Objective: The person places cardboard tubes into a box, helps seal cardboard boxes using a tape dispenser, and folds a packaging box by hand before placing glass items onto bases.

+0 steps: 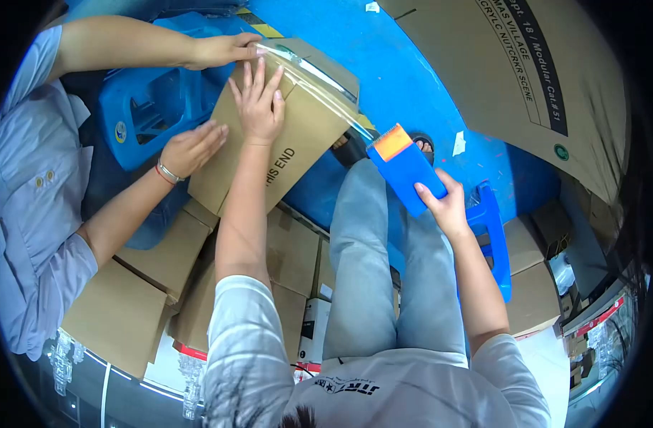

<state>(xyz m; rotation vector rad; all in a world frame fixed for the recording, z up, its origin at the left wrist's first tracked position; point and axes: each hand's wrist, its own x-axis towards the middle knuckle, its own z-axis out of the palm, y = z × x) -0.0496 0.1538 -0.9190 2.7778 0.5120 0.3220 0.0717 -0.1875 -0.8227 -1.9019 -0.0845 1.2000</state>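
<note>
My left hand (261,107) lies flat with fingers spread on a cardboard box (309,132) printed "THIS END". In my right hand (448,207) is a blue and orange tape dispenser (405,167), its toothed edge toward the box. A strip of clear tape (319,91) stretches from the dispenser to the box's far upper edge. A co-worker's hand (230,51) touches the box's upper corner by the tape. The co-worker's other hand (191,150) is at the box's left side.
A large printed carton (512,78) stands at the upper right. Blue plastic stools (155,107) (494,235) are at left and right. More cardboard boxes (116,314) lie behind and below. Paper scraps (459,143) dot the blue floor (383,57).
</note>
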